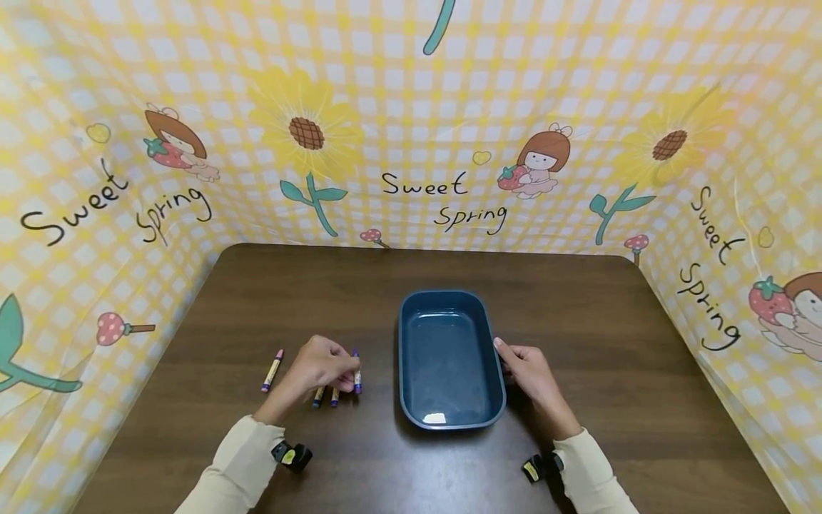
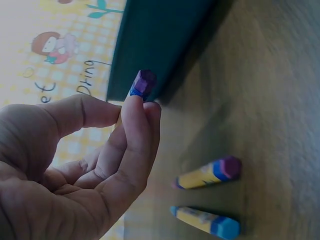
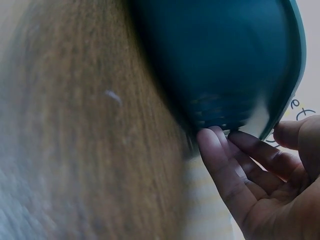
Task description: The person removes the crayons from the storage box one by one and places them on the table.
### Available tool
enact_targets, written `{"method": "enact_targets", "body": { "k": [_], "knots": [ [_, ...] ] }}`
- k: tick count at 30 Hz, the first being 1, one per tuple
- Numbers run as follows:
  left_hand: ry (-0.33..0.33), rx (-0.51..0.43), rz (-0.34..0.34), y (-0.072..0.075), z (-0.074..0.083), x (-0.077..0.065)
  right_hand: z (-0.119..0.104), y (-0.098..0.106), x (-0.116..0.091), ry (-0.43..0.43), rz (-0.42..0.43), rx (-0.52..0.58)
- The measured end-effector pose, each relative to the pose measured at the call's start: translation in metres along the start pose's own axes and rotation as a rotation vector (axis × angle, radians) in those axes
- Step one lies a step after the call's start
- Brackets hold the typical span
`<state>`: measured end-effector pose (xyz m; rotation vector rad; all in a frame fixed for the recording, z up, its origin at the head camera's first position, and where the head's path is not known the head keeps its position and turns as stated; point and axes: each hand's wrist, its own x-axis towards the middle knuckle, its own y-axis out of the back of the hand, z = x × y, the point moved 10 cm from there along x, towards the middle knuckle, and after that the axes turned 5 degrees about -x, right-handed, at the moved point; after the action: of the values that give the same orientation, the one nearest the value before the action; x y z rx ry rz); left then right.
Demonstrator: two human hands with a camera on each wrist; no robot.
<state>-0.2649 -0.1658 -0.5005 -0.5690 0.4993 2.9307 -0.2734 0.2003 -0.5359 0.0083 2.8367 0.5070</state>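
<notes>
My left hand (image 1: 319, 368) pinches a purple crayon (image 2: 144, 82) between thumb and fingers, left of a dark blue rectangular dish (image 1: 452, 364). Below that hand lie a crayon with a purple end (image 2: 207, 174) and one with a bright blue end (image 2: 207, 221), side by side on the wood. Farther left rests a pink-tipped crayon (image 1: 272, 371). My right hand (image 1: 534, 371) grips the dish's right side, thumb at the rim and fingertips against the outer wall. Nothing lies inside the dish.
A dark brown wooden table (image 1: 308, 285) carries everything. Yellow checked cloth (image 1: 411, 107) with printed flowers and figures rises along its back and both sides. Small black devices are strapped at both wrists, one by the left sleeve (image 1: 234, 464).
</notes>
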Motion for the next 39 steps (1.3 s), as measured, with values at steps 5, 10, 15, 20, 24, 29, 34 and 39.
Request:
{"method": "enact_targets", "body": {
  "k": [5, 10, 15, 20, 24, 29, 34, 39],
  "knots": [
    [0.015, 0.136, 0.031, 0.0, -0.009, 0.005, 0.001, -0.001, 0.0, -0.002, 0.0, 0.018],
    [-0.03, 0.329, 0.061, -0.001, -0.007, 0.007, 0.003, -0.001, 0.0, -0.008, 0.007, 0.009],
    [-0.061, 0.478, 0.079, -0.004, -0.003, 0.007, 0.004, -0.003, 0.001, -0.006, -0.001, 0.026],
    [-0.076, 0.567, 0.082, -0.01, 0.002, 0.009, 0.003, -0.003, 0.001, 0.001, -0.008, 0.04],
    [-0.11, 0.585, 0.081, -0.015, 0.006, 0.01, 0.001, -0.001, 0.0, 0.003, -0.003, 0.028],
    [-0.174, 0.625, 0.082, -0.021, 0.014, 0.008, 0.0, -0.001, 0.002, 0.007, -0.005, 0.04],
    [-0.162, 0.632, 0.061, -0.024, 0.015, 0.009, 0.001, -0.001, 0.004, 0.015, 0.0, 0.042],
    [-0.159, 0.684, 0.072, -0.028, 0.016, 0.007, 0.003, -0.001, 0.002, 0.013, 0.004, 0.036]
  ]
}}
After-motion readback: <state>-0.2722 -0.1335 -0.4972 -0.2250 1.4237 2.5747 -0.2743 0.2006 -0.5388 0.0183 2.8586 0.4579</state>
